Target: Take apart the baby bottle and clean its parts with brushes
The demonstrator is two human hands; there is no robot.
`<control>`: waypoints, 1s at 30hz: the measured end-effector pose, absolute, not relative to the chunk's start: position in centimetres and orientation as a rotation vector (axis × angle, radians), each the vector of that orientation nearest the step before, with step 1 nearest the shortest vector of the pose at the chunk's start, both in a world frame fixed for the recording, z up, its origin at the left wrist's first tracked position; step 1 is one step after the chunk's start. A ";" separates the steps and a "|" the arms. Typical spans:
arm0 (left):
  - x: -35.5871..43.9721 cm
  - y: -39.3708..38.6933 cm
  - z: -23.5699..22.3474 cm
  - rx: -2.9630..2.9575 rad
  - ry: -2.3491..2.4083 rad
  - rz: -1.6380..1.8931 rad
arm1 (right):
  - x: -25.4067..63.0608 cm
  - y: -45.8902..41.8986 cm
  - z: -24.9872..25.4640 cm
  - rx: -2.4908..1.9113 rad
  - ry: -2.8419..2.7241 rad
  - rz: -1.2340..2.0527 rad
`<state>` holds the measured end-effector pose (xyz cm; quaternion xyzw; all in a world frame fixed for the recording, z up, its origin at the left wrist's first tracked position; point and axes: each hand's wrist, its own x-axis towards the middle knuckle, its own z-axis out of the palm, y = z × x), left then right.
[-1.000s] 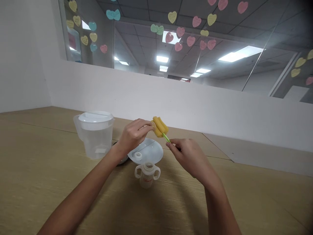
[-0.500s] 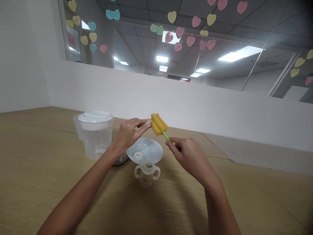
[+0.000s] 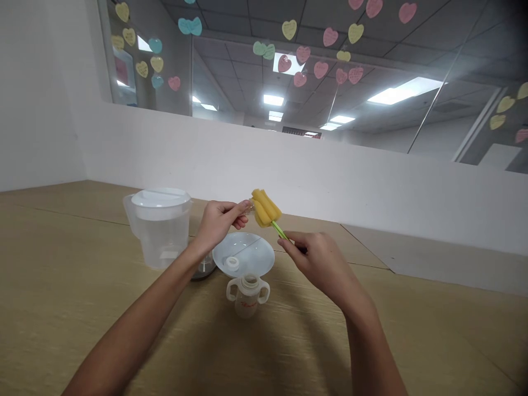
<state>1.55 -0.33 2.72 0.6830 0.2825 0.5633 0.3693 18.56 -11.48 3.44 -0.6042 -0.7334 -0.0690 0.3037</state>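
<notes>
My left hand (image 3: 220,221) pinches a small clear ribbed piece (image 3: 249,207), which looks like a bottle nipple and is partly hidden by the fingers. It touches the yellow head of a sponge brush (image 3: 266,209). My right hand (image 3: 319,261) is closed on the brush's green handle, with the sponge tilted up and to the left. Below the hands stands a baby bottle (image 3: 246,305), upright and open at the top, with two side handles and red print. Just behind it, a white ring (image 3: 232,263) lies in a pale bowl (image 3: 264,258).
A clear lidded pitcher (image 3: 164,239) stands at the left on the wooden table (image 3: 412,335). Partly hidden behind my left wrist is a clear object with a dark base (image 3: 205,269). A white wall (image 3: 247,154) with a window above it closes off the back.
My left hand has turned its grip on the clear piece, the thumb now on top and the other fingers curled beneath. The sponge has shifted slightly left.
</notes>
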 end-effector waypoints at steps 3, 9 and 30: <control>1.5 -0.7 3.1 1.629 0.690 1.361 | 18.6 -11.5 3.5 -1.591 -1.954 -0.175; 1.1 -0.4 3.2 1.536 0.691 1.263 | 18.7 -11.7 3.6 -1.573 -1.984 -0.169; 1.9 -1.1 2.2 2.686 0.381 1.805 | 18.3 -10.5 3.0 -1.632 -1.968 -0.056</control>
